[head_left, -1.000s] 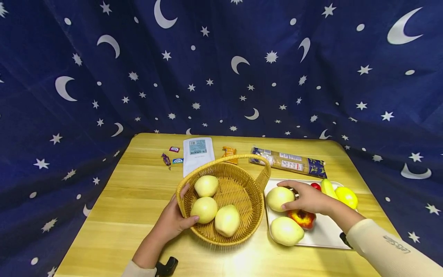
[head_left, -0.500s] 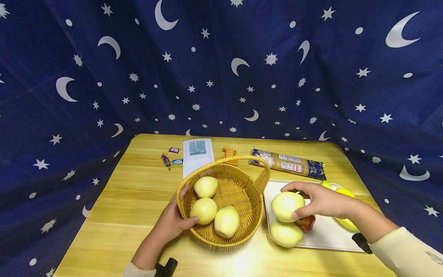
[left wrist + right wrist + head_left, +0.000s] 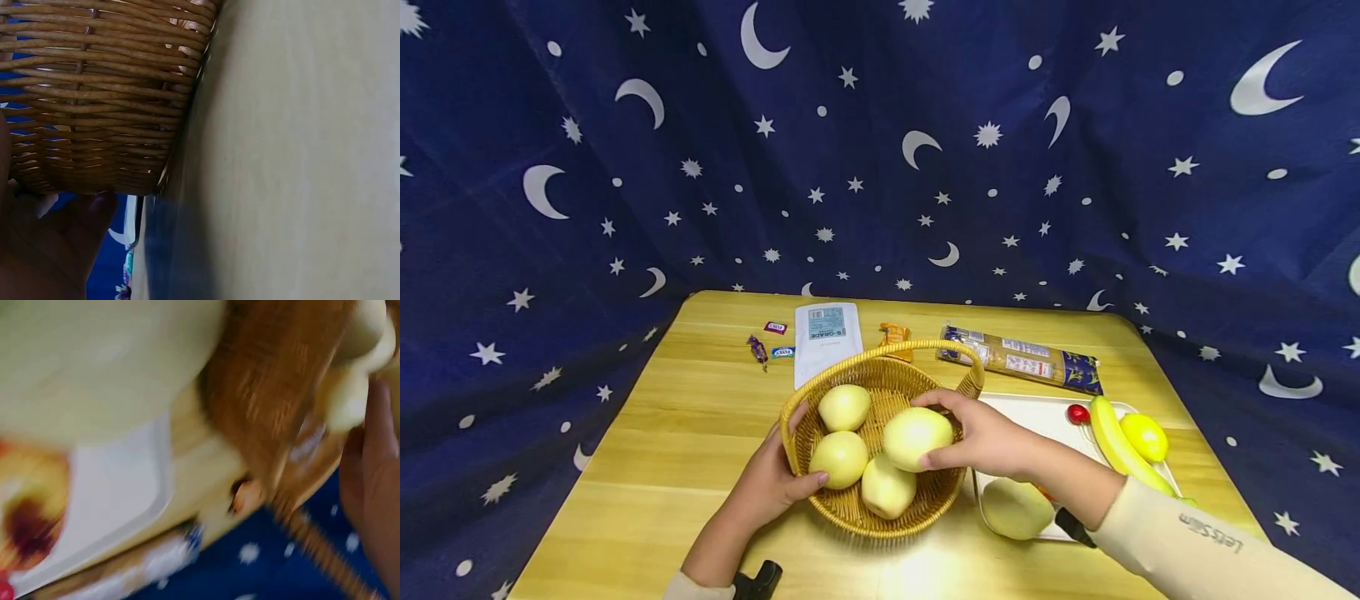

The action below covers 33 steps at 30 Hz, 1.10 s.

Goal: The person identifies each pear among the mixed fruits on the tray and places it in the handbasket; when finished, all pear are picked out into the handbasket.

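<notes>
My left hand grips the left side of the wicker basket, its thumb lying over the rim. In the left wrist view that hand sits against the woven wall of the basket. Over the basket's right half, my right hand holds a pale yellow pear-like fruit between thumb and fingers. Three similar fruits lie inside, one at the back, one at the left and one in front. The right wrist view is blurred.
A white tray at right carries another pale yellow fruit, a cherry, a banana, a lemon and a red-yellow fruit. Behind lie a noodle packet, white pouch, orange packet and several small sweets.
My right hand has lifted a pale yellow fruit off the tray and carried it left over the basket. My left hand keeps its hold on the basket.
</notes>
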Available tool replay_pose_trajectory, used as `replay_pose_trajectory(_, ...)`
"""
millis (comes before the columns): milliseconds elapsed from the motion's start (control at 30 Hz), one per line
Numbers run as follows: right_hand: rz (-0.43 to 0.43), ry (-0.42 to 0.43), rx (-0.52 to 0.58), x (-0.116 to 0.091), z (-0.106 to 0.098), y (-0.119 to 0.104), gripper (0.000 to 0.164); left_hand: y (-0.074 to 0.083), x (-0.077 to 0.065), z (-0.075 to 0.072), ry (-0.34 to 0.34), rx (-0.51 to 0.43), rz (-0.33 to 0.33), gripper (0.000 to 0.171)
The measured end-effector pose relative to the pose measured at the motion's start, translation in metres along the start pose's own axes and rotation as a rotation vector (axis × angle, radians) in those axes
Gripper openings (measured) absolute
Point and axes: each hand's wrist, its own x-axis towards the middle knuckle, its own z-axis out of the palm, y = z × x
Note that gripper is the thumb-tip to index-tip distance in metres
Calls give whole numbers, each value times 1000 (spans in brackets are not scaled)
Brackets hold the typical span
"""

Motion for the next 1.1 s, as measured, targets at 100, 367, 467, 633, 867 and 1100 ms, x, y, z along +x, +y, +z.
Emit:
replay_pose_trajectory(100, 36, 67, -7, 19, 21, -3, 73, 13, -2, -3, -7, -11, 6, 101)
replay_pose_trajectory(367, 154, 209, -44, 57, 44, 2, 72, 9, -1, -1, -8, -10, -10, 102)
replay_pose_trajectory(467, 190, 232, -64, 65, 42, 2, 71, -6, 0, 0, 3, 8, -4, 104)
replay_pose_trajectory(633, 249, 256, -61, 69, 45, 8, 74, -9, -2, 0, 4, 26, -10, 103)
replay_pose_trajectory(867, 288, 248, -60, 71, 50, 16, 79, -10, -2, 0, 8, 50, -19, 103)
replay_pose_trajectory(1100, 315, 212, -50, 72, 50, 19, 79, -11, -3, 0, 4, 37, -6, 103)
